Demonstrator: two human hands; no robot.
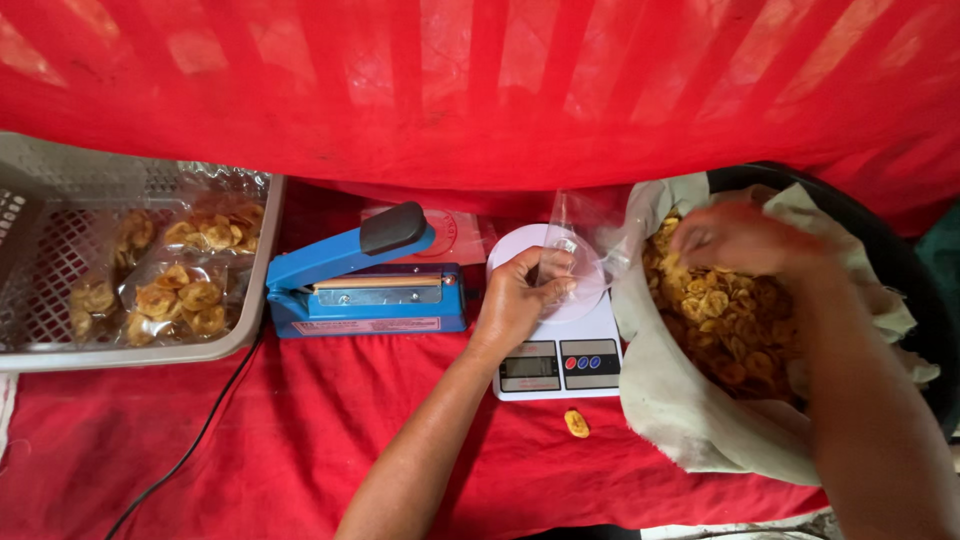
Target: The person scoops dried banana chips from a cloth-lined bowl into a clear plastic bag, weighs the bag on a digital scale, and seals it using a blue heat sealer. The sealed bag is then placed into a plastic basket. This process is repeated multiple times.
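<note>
Standing over the red cloth [300,430], the person has the left hand [520,295] on the scale [560,350], fingers curled shut around the mouth of a clear bag [578,235]; the bag is so transparent that its edges are hard to trace, and I cannot tell what is inside it; the scale's round plate is mostly covered by hand and bag, only its display and buttons showing plainly. The right hand [735,238] is blurred over the chips [725,320] in the big tub [900,260], which is lined with pale cloth; the fingers seem bent downward among the chips, but whether they have hold of any I cannot tell; the tub's right rim is cut off at the frame edge. One chip [577,423] lies loose on the cloth just below the scale. A blue sealer [365,285] sits left of the scale, its arm raised, its black cord running off the bottom edge. Further left a grey crate [130,255] holds filled bags [180,290], their number hard to count through the glare; the crate is cut off at the left.
</note>
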